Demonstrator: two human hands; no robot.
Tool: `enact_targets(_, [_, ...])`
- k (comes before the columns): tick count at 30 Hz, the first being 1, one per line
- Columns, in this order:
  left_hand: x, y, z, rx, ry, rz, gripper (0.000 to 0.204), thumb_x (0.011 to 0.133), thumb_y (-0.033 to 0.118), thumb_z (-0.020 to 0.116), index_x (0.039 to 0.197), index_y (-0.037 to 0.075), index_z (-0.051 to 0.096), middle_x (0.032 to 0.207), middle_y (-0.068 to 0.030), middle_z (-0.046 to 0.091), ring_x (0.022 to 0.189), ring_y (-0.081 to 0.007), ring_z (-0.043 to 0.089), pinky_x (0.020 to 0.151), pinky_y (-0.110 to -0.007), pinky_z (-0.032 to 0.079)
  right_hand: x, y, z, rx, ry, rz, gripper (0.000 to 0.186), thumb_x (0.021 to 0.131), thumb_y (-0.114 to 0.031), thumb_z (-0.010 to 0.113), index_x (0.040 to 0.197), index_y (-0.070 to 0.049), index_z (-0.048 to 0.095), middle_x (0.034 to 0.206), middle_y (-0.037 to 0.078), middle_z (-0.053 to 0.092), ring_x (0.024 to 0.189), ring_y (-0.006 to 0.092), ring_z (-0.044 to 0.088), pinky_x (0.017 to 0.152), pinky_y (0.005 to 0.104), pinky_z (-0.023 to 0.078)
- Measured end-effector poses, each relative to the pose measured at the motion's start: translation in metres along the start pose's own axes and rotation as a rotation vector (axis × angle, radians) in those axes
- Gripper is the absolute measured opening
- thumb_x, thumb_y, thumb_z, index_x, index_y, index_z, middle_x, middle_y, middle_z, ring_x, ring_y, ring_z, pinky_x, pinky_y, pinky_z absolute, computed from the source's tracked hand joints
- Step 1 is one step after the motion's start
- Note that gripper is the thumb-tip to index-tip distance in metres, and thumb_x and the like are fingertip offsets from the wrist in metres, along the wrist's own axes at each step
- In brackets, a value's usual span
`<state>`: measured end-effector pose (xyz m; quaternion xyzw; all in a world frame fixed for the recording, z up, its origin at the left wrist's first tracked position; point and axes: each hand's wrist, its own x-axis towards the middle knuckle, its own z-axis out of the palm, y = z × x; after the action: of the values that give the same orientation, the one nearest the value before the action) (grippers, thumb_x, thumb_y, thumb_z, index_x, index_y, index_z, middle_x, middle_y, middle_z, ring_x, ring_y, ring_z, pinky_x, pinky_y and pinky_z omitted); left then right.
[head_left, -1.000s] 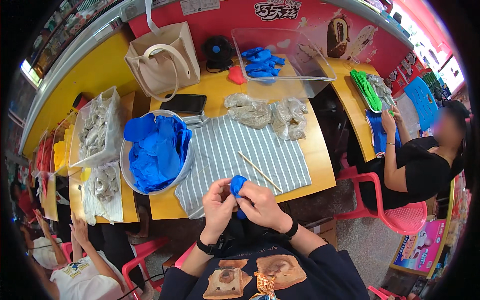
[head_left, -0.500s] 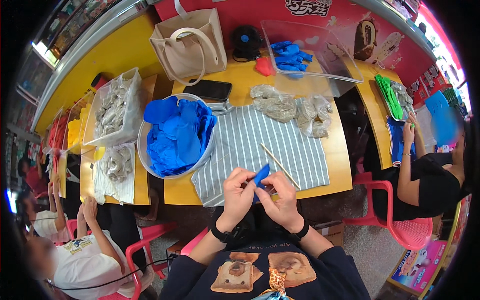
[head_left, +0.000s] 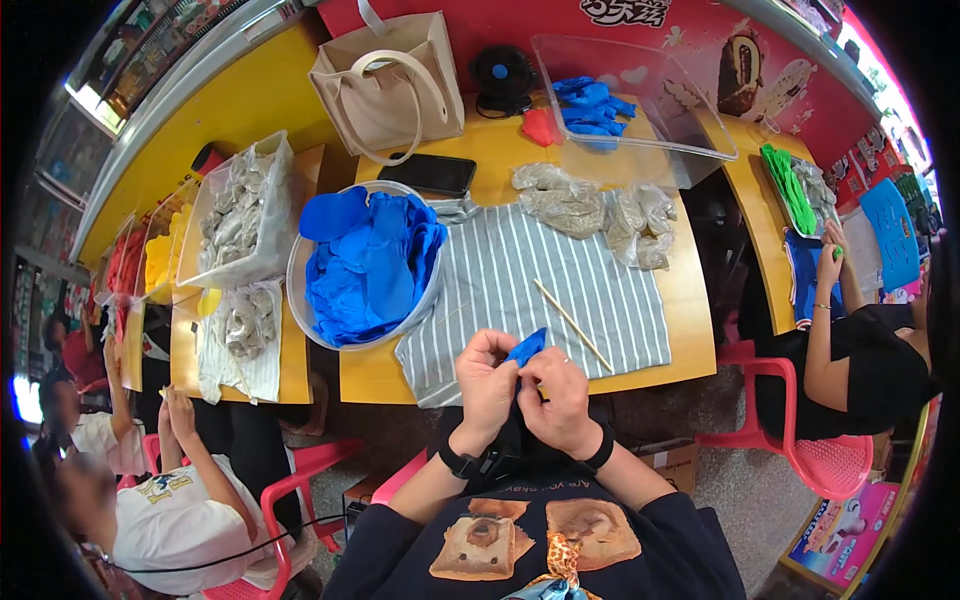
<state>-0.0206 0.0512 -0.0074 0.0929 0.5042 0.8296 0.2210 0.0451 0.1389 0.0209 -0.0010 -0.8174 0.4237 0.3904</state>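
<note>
My left hand (head_left: pixel 484 385) and my right hand (head_left: pixel 555 398) both pinch a small blue piece of pliable material (head_left: pixel 527 345), held up between them just beyond the table's near edge. Its narrow tip points up and to the right; my fingers hide the lower part. Beyond them a grey striped cloth (head_left: pixel 480 310) lies on the table, with a thin wooden stick (head_left: pixel 572 325) on it and bags of grey-brown grainy stuff (head_left: pixel 565 210) at its back. To the left stands a round tub (head_left: pixel 368 270) heaped with flat blue pieces.
A clear bin (head_left: pixel 690 140) with blue items, a fan (head_left: pixel 498 70), a phone (head_left: pixel 428 173) and a beige bag (head_left: pixel 380 100) are at the back. Co-workers sit left (head_left: pixel 170 520) and right (head_left: pixel 850 370) on pink chairs, at tables with bins and trays of coloured pieces.
My hands have moved right in the picture along with the surroundings, as the view has shifted. The blue piece, earlier rounded on top, now shows a pointed tip, and my fingers have regripped it.
</note>
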Motion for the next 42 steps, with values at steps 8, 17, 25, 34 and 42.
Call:
enact_targets(8, [0.000, 0.000, 0.004, 0.098, -0.072, -0.008, 0.032, 0.075, -0.014, 0.055, 0.100, -0.001, 0.069, 0.083, -0.0014, 0.058, 0.070, -0.0073, 0.055, 0.061, -0.020, 0.045, 0.002, 0.009, -0.004, 0.220, -0.075, 0.043, 0.023, 0.059, 0.012, 0.056, 0.074, -0.004, 0.050, 0.065, 0.010, 0.051, 0.054, 0.0269, 0.051, 0.049, 0.0332, 0.039])
enact_targets(17, [-0.005, 0.002, 0.006, 0.326, -0.150, 0.175, 0.018, 0.076, -0.011, 0.060, 0.088, -0.001, 0.068, 0.113, -0.0078, 0.052, 0.087, -0.0117, 0.055, 0.074, -0.023, 0.045, 0.009, 0.020, -0.019, -0.100, 0.032, -0.137, 0.024, 0.061, 0.013, 0.058, 0.078, -0.004, 0.052, 0.067, 0.010, 0.052, 0.057, 0.0278, 0.050, 0.053, 0.0368, 0.039])
enact_targets(25, [0.002, 0.034, -0.009, -0.280, -0.595, -0.371, 0.016, 0.087, 0.009, 0.062, 0.087, -0.005, 0.068, 0.138, -0.0087, 0.040, 0.101, -0.0118, 0.053, 0.084, -0.024, 0.043, 0.029, 0.011, -0.028, 0.181, -0.089, -0.162, 0.024, 0.065, 0.015, 0.056, 0.081, -0.002, 0.053, 0.072, 0.011, 0.057, 0.068, 0.0302, 0.059, 0.065, 0.0357, 0.048])
enact_targets(34, [0.002, 0.028, -0.012, -0.184, -0.483, -0.379, 0.020, 0.091, 0.008, 0.058, 0.106, -0.003, 0.066, 0.134, -0.0098, 0.046, 0.111, -0.0140, 0.054, 0.094, -0.029, 0.045, 0.010, 0.005, -0.050, 0.195, -0.131, 0.173, 0.021, 0.075, 0.009, 0.064, 0.094, 0.001, 0.060, 0.086, 0.014, 0.061, 0.076, 0.0265, 0.061, 0.066, 0.0316, 0.049])
enact_targets(42, [-0.002, 0.027, -0.008, 0.087, -0.562, -0.202, 0.021, 0.083, 0.004, 0.067, 0.103, 0.000, 0.063, 0.126, -0.0084, 0.049, 0.109, -0.0114, 0.049, 0.095, -0.028, 0.039, 0.005, 0.009, -0.039, 0.241, -0.061, 0.247, 0.012, 0.074, 0.009, 0.067, 0.081, 0.002, 0.061, 0.073, 0.011, 0.059, 0.065, 0.0213, 0.059, 0.058, 0.0287, 0.046])
